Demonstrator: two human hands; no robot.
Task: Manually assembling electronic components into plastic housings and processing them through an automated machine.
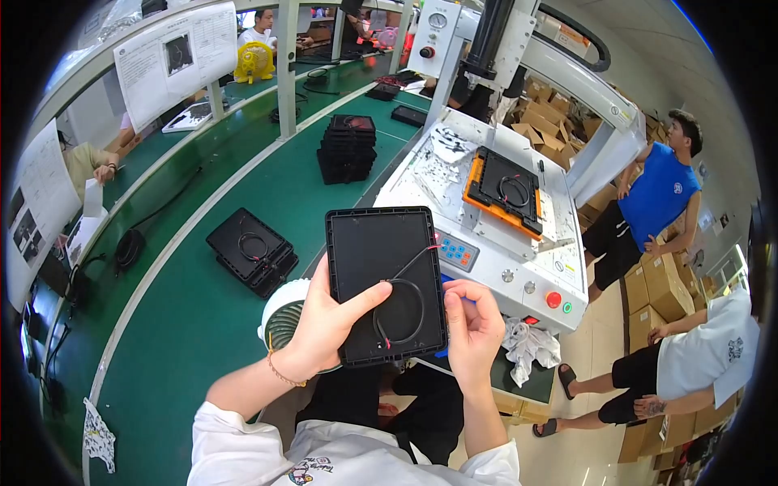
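Observation:
A black rectangular plastic housing [356,243] is held up in front of me, its shallow ribbed-rim side facing me. Its black cable [422,312] lies coiled in a loop inside, with bare reddish wire ends near the right rim and near the bottom. My left hand [328,320] grips the housing by its left edge, thumb pressed over the face onto the cable. At the right edge, my right hand [474,328] is closed, thumb and curled fingers against the rim. Another such housing [512,180] rests in an orange fixture [478,198] on the white press machine.
A small pile of housings [252,247] and a taller stack [347,150] stand on the green table [186,324]. A round pale fan [285,312] is beside my left forearm. The press [527,275] has a red button [553,300]. Two people stand at right near cardboard boxes [660,283].

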